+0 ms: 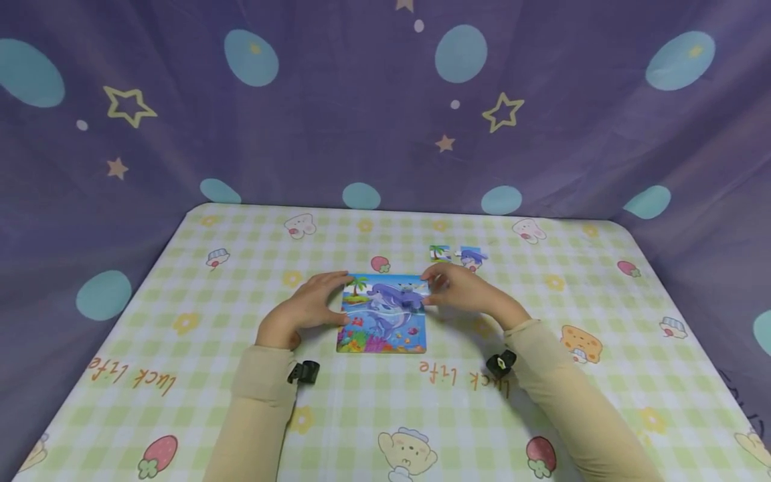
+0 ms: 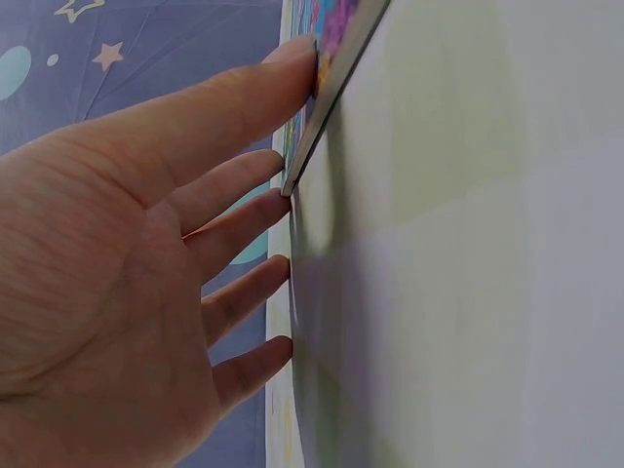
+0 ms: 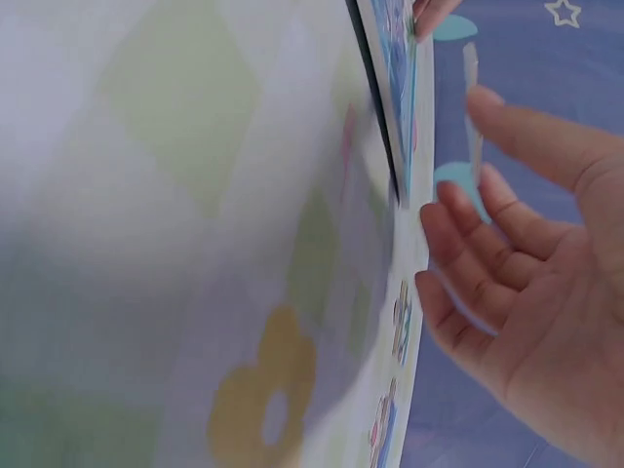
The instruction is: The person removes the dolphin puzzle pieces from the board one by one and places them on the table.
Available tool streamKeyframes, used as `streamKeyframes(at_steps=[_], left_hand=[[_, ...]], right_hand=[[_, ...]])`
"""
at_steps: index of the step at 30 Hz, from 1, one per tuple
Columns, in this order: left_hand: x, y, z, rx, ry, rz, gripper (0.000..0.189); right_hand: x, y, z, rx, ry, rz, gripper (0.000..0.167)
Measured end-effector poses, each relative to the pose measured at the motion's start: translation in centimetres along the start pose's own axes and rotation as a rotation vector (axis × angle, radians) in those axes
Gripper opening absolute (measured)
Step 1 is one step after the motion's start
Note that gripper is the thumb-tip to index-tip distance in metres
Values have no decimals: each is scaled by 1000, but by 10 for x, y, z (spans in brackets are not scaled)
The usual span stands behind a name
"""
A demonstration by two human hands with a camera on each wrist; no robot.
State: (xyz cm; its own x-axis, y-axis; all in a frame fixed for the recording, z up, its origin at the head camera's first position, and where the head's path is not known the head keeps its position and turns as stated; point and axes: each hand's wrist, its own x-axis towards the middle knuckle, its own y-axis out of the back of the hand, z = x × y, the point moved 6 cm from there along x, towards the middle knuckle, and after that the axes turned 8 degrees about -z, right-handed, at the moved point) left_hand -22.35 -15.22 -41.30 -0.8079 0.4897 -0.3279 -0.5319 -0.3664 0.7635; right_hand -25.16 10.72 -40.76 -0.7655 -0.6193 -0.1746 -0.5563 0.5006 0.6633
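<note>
A square jigsaw puzzle (image 1: 385, 321) with a dolphin sea picture lies flat on the table. Along its left side rests my left hand (image 1: 310, 304), fingers fairly straight, thumb at the edge and fingertips by the far left corner. Between thumb and fingertips my right hand (image 1: 464, 289) pinches a thin puzzle piece (image 3: 472, 73), raised above the board near its right side. Seen edge-on in the right wrist view, the piece hides its picture. Beyond that hand lie two loose puzzle pieces, a palm-tree piece (image 1: 440, 253) and a dolphin piece (image 1: 472, 257).
A green-and-white checked tablecloth (image 1: 337, 415) with printed strawberries, flowers and cartoon figures covers the table. Behind the far edge hangs a purple curtain (image 1: 373, 120) with stars and blue ovals. A black strap mount sits at each wrist.
</note>
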Motion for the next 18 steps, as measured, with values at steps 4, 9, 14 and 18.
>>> streamKeyframes(at_steps=[4, 9, 14, 18], left_hand=[[0, 0, 0, -1, 3, -3, 82], [0, 0, 0, 5, -3, -2, 82], [0, 0, -1, 1, 2, -4, 82], [0, 0, 0, -8, 15, -7, 81]], right_hand=[[-5, 7, 3, -17, 17, 39, 42], [-13, 17, 6, -24, 52, 73, 41], [-20, 28, 13, -26, 65, 117, 43], [-25, 34, 20, -32, 48, 142, 45]])
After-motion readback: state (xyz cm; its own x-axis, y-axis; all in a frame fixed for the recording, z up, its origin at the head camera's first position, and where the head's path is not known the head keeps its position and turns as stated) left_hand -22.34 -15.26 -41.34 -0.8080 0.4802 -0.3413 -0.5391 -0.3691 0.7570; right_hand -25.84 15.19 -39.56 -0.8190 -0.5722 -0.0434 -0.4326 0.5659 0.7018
